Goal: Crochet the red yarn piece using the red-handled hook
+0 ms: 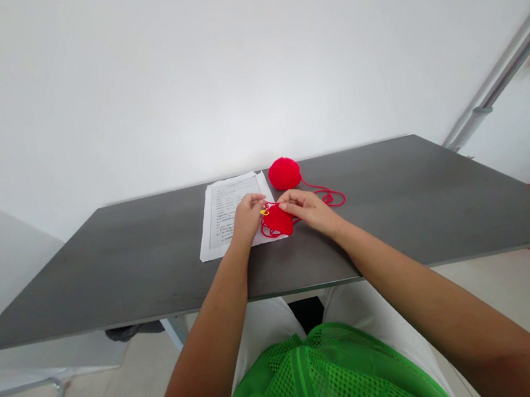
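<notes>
Both hands meet over the middle of the dark grey table [108, 273], a bit closer to the far edge than the near one. Left hand [247, 217] comes in from the near edge with the forearm stretched almost straight out, wrist flat, fingers curled down and pinched onto the left side of a small red crochet piece [278, 221]. Right next to those fingertips there's a tiny yellow thing [263, 212], maybe a clip or marker, too small to tell for sure. Right hand [306, 209] comes in at an angle from the right, forearm slanting across the near edge, knuckles up, thumb and forefinger closed on the top edge of the same red piece. So both hands are gripping it, one on each side, and it lies low on the tabletop between them.

That piece sits half on the lower right corner of a printed sheet of paper [221, 221], which lies flat toward the far edge, just left of centre. A ball of red yarn [284, 173] rests right at the far edge, just beside the paper's top right corner. A loose strand of yarn [331, 197] loops from the ball around behind the right hand and back to the piece.

Down below the near edge you can see a green mesh bag [330, 380] on the person's lap.
</notes>
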A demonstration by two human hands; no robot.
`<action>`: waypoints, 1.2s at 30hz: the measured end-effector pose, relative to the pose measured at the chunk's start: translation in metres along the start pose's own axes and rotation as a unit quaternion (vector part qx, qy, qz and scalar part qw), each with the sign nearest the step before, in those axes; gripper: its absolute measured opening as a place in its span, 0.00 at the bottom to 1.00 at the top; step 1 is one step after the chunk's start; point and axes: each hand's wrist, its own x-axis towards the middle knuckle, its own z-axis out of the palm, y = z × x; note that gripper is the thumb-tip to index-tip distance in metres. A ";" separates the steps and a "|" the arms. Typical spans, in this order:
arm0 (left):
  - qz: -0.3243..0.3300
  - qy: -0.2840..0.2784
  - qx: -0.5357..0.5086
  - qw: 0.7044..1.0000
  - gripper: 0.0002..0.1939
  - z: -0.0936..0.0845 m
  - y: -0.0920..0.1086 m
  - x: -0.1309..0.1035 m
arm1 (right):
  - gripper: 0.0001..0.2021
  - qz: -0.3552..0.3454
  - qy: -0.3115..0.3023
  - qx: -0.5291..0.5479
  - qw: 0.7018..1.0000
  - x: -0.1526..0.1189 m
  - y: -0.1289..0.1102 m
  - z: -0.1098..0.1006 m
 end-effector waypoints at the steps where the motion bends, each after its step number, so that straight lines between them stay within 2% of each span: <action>1: 0.013 -0.003 -0.040 0.999 0.07 0.000 0.000 0.000 | 0.12 0.001 0.002 0.001 1.000 0.000 0.000 0.000; 4: 0.035 -0.053 -0.119 0.991 0.10 -0.001 0.003 -0.002 | 0.12 0.000 0.009 -0.003 1.000 0.001 0.001 -0.001; 7: 0.033 -0.110 -0.110 0.987 0.11 -0.001 0.009 -0.007 | 0.12 0.000 0.021 -0.013 1.000 0.001 0.002 -0.002; 13: 0.022 -0.146 -0.093 0.985 0.13 -0.001 0.012 -0.011 | 0.11 0.001 0.036 -0.039 0.999 0.002 0.004 -0.002; 25: 0.040 -0.087 0.005 0.995 0.06 0.006 0.011 -0.011 | 0.12 -0.025 0.046 -0.077 0.996 0.002 0.004 -0.003; 36: 0.020 -0.064 -0.037 0.997 0.06 0.007 0.008 -0.009 | 0.11 0.016 0.044 -0.029 0.998 0.004 0.005 -0.002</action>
